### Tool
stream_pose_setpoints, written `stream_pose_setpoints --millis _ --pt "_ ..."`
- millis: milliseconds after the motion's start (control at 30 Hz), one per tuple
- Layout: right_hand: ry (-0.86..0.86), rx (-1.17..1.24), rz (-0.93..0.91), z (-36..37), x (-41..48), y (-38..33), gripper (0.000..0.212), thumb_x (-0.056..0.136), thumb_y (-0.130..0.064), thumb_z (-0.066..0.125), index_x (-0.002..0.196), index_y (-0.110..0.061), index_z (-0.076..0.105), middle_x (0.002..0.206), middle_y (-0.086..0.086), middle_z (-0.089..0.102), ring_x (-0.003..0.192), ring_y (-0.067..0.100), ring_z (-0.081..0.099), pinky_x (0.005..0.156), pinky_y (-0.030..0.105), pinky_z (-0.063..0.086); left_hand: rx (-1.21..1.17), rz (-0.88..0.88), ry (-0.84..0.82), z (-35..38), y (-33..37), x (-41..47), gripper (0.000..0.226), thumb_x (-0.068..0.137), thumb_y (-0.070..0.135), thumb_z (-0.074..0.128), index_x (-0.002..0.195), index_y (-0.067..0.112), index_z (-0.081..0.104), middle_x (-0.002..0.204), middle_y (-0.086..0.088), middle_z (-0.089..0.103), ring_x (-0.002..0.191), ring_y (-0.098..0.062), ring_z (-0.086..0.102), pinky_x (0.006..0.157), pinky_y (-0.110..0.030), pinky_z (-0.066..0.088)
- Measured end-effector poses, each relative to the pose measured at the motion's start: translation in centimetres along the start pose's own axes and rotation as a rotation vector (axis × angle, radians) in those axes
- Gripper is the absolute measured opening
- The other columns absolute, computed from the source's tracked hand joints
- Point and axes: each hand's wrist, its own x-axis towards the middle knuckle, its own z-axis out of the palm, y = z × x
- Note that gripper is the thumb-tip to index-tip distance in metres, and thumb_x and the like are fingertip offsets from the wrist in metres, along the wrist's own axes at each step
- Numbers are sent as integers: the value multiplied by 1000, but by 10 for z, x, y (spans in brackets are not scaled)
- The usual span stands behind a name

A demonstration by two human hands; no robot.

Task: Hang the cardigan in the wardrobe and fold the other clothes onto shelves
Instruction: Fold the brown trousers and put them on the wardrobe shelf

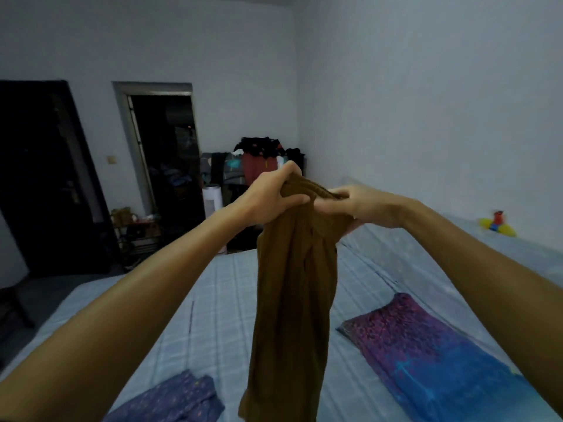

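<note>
Both hands meet at the centre of the frame, arms stretched forward. The left hand [271, 196] is closed over the top edge of a brown garment [292, 287], fingers curled round a bunch of cloth. The right hand [356, 205], just beside it, pinches the same ribbed top edge between thumb and fingers. The two hands are almost touching.

The brown garment hangs straight down from that grip in a long, narrow, gathered column, reaching the bottom centre of the frame above the bed [213, 293]. Whether it is the cardigan or trousers cannot be told from its bunched shape.

On the bed's pale blue checked cover lie two more clothes: a dark blue dotted piece [179, 400] at the bottom left, crumpled, and a purple and bright blue piece [426, 354] at the lower right, laid flat.

Further off, at the upper left, stands a dark wardrobe [45, 178], then an open doorway [164, 147], and a heap of clothes [262, 159] in the far corner. A small toy [498, 225] sits at the right edge of the bed.

The step in hand looks like shaking out and straightening the brown garment. Next, the hands would likely need to move apart along the top edge to spread it, then lay it flat for folding.
</note>
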Motion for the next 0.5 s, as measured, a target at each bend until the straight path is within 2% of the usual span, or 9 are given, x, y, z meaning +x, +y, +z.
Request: stream_pose_setpoints --millis 100,167,233,333,367,433,500 --pt "157 -283 -58 -15 26 19 27 78 -29 74 101 -17 67 92 4 72 81 18 70 80 42 58 155 -20 -26 14 -8 22 37 83 40 67 111 23 50 98 5 59 88 -12 57 78 -34 51" --pt "216 -378 -75 -27 42 25 18 76 -26 74 93 -22 68 86 -1 71 78 15 68 77 40 58 301 -82 -86 20 -15 31 45 80 49 67 112 24 50 102 4 50 91 -16 52 78 -33 47" --pt "205 -447 -77 -42 57 28 13 77 -25 73 89 -26 69 84 -5 69 79 13 65 75 37 57 419 -122 -130 26 -26 37 48 77 52 69 110 22 51 111 1 46 94 -17 50 79 -33 46" --pt "196 -557 -115 -61 85 29 6 79 -22 70 85 -24 69 80 -5 68 79 14 64 70 34 54 456 -116 -138 41 -43 51 39 77 48 71 93 21 47 132 -3 47 116 -21 47 95 -40 40" --pt "215 -608 -137 -66 96 28 5 79 -22 70 84 -24 69 80 -5 67 79 15 63 67 32 52 414 -149 -143 45 -51 58 37 78 45 71 90 22 45 125 -3 54 115 -23 50 93 -40 42" --pt "250 -716 -161 -75 116 27 8 80 -24 69 87 -24 67 82 -6 65 80 16 61 62 28 45 312 -260 -183 50 -70 75 35 80 40 71 94 22 43 94 1 60 91 -22 60 76 -37 51" --pt "250 -804 -135 -84 140 29 14 81 -27 69 95 -27 65 87 -5 64 81 16 59 64 27 41 315 -312 -209 50 -91 95 37 82 35 70 103 24 42 92 2 59 85 -21 60 70 -36 51"
